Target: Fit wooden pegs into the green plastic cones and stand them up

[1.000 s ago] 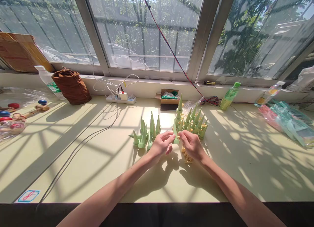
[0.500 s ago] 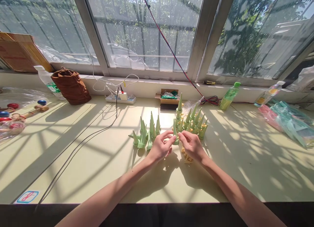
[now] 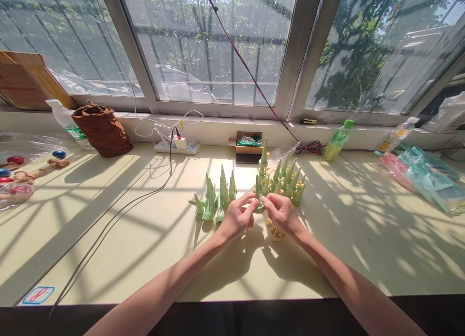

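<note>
Just above the table, my left hand (image 3: 239,215) grips a green pointed cone (image 3: 257,190) with a wider base, tip upward. My right hand (image 3: 281,211) is closed in a pinch against the cone's right side; any small piece between its fingertips is hidden. Under the right hand lies a pile of small yellow pieces (image 3: 278,233), partly covered. Left of my hands stand several green cones (image 3: 208,200) in a cluster. Behind the right hand is another group of green cones (image 3: 285,174) with yellow bits on their sides.
An open small box (image 3: 249,147) with green contents sits at the back. A power strip (image 3: 177,147) trails a black cable (image 3: 138,200) across the left. Also here are a brown drawstring bag (image 3: 102,131), a green bottle (image 3: 338,141), plastic packets (image 3: 425,174) and wooden toys (image 3: 39,166).
The whole view has shifted slightly. Both hands stay together at the same cone, with hardly any movement of the fingers. The cone groups look the same.
</note>
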Demonstrator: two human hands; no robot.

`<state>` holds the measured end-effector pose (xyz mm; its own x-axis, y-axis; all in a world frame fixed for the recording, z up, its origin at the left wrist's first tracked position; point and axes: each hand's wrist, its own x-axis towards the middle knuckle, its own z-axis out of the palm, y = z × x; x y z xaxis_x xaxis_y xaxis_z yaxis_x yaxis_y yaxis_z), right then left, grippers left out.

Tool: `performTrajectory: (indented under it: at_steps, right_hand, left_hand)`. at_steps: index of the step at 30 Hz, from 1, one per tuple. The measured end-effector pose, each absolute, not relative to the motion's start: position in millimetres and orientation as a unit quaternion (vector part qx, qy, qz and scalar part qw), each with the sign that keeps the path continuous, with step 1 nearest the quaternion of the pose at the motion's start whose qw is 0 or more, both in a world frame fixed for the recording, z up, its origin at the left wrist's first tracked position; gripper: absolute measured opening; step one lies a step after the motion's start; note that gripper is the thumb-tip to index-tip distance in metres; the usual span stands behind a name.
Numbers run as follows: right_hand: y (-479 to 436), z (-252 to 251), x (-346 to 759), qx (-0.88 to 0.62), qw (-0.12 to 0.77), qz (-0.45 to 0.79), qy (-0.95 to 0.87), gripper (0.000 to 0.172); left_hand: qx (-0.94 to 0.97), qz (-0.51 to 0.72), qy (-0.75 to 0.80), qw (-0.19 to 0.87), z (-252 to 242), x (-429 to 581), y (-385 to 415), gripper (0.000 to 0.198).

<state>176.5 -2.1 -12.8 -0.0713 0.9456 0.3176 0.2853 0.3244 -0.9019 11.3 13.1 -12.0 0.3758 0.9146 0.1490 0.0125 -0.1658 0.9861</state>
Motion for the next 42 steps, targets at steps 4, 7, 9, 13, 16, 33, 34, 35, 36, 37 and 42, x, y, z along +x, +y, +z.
performTrajectory:
  at_steps: [4,7,9,13,16,33,34,35,36,37,42]
  right_hand:
    - [-7.0,-3.5,174.6,-0.472,0.475,0.283,-0.686,0.047]
    - [-10.3,0.3,173.9,-0.473,0.454,0.241,-0.716,0.045]
    - [-11.4,-0.2,173.9,-0.469,0.444,0.229,-0.728,0.043]
    - [-11.5,-4.3,173.9,-0.460,0.440,0.207,-0.743,0.042]
    - [-11.3,-5.9,173.6,-0.458,0.432,0.200,-0.751,0.042]
    - [-8.0,-7.8,176.6,-0.427,0.392,0.178,-0.795,0.039]
    - [-7.8,-8.0,176.6,-0.428,0.390,0.180,-0.795,0.039]
    - [-7.7,-8.2,176.6,-0.429,0.389,0.182,-0.795,0.040]
    - [-7.5,-8.4,176.6,-0.429,0.387,0.182,-0.795,0.040]
    - [-7.3,-8.6,176.6,-0.429,0.386,0.181,-0.796,0.040]
    - [-6.2,-8.8,177.1,-0.420,0.384,0.172,-0.804,0.039]
  left_hand:
    - [0.611,0.376,0.341,0.608,-9.4,11.3,15.3,0.051]
    - [0.600,0.360,0.322,0.638,-7.6,11.0,15.2,0.050]
    - [0.598,0.355,0.315,0.646,-7.8,10.8,15.0,0.050]
    - [0.598,0.339,0.310,0.656,-9.5,10.0,14.6,0.050]
    - [0.596,0.332,0.312,0.662,-10.8,9.2,14.4,0.050]
    - [0.618,0.309,0.324,0.646,-17.6,8.5,17.1,0.051]
    - [0.618,0.308,0.326,0.646,-18.0,8.6,17.3,0.052]
    - [0.618,0.306,0.328,0.646,-18.5,8.7,17.6,0.053]
    - [0.617,0.306,0.330,0.645,-18.9,8.7,17.8,0.053]
    - [0.617,0.307,0.330,0.645,-19.2,8.6,18.0,0.053]
    - [0.617,0.306,0.326,0.647,-18.3,7.9,18.3,0.051]
